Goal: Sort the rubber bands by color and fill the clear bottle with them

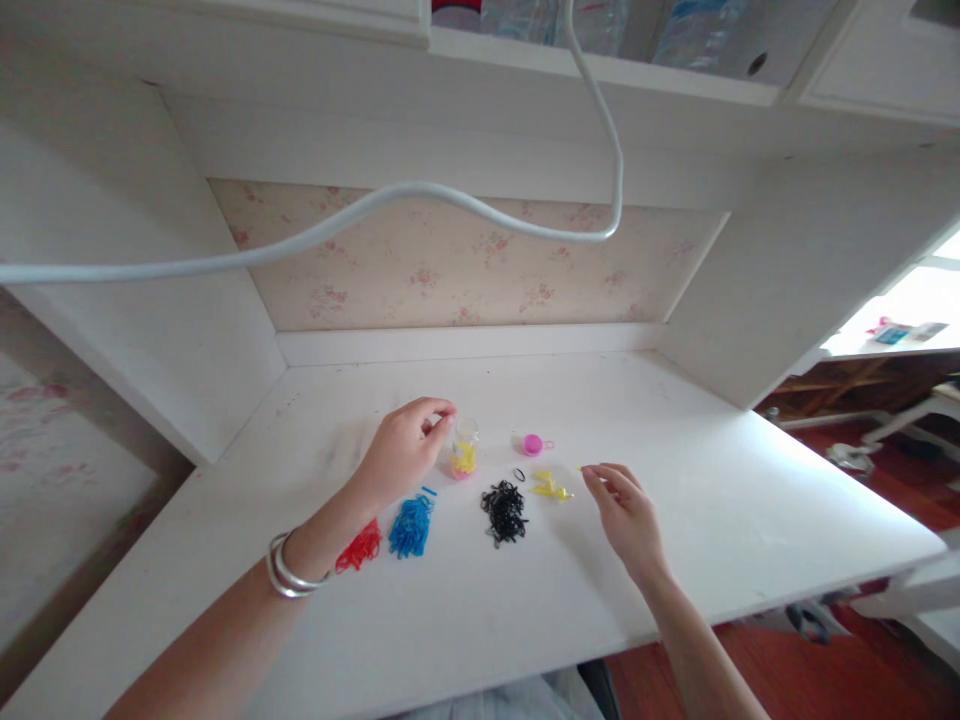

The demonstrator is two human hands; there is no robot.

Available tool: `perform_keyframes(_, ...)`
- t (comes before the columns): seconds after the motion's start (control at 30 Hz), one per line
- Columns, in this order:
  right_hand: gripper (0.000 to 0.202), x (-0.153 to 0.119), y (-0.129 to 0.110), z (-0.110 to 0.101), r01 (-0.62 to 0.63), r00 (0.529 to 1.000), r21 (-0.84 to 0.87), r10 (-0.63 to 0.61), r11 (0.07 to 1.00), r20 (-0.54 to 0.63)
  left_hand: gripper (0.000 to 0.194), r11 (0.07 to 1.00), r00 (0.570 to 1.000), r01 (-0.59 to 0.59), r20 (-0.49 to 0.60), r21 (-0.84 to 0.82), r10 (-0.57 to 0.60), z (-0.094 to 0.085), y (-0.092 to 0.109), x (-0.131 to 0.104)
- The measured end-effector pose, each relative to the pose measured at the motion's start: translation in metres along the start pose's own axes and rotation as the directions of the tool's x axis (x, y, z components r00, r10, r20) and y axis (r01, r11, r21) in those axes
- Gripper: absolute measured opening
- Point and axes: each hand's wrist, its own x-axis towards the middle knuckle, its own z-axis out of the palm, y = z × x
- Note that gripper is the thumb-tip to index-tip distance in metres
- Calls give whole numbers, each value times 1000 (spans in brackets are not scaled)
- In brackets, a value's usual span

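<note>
My left hand (403,448) is closed in a pinch just left of the rim of a small clear jar (466,432); what its fingertips hold, if anything, is hidden. Yellow bands fill the jar's lower part, with some pink at the bottom. To the right, my right hand (624,515) pinches a small yellow rubber band, of which only a bit shows at the fingertips. Beside that hand lie several loose yellow bands (553,488). A heap of black rubber bands (505,513) sits between the hands, with a single black band (519,475) above it.
Blue rubber bands (411,525) and red ones (360,547) lie in piles by my left forearm. A pink lid (532,445) rests behind the yellow bands. A white cable (420,190) hangs across the view above the white desk (600,400). Side panels flank the desk.
</note>
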Motion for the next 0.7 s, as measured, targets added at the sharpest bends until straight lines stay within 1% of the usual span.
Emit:
perform_keyframes(0.07,30,1,-26,10,66,997,55,-69,996,45,23,997,998,68,-14,-45,-69,-8,-2,-15)
perform_keyframes(0.13,27,4,-54,22,126,988,111,-135,986,74,26,980,986,169,2,-105,-170,-16,-4,-36)
perform_keyframes(0.23,26,9,-91,43,174,966,163,-200,971,162,29,921,943,331,46,-204,-328,-23,-10,-74)
perform_keyframes(0.3,26,14,-107,56,213,949,162,-244,964,201,30,882,921,386,68,-270,-383,-23,-18,-101)
perform_keyframes(0.33,26,16,-112,63,233,941,154,-262,960,212,30,872,916,395,50,-288,-398,-21,-22,-113)
perform_keyframes(0.4,25,21,-117,75,266,932,131,-289,955,220,31,843,895,436,55,-315,-443,-15,-32,-136)
perform_keyframes(0.5,24,26,-118,89,309,926,86,-320,947,200,35,791,860,492,61,-363,-507,-1,-45,-162)
perform_keyframes(0.6,25,29,-118,96,355,917,25,-353,935,185,38,779,846,513,60,-361,-530,10,-52,-176)
perform_keyframes(0.7,28,29,-120,98,397,899,-24,-384,917,211,38,774,839,523,54,-356,-542,13,-53,-179)
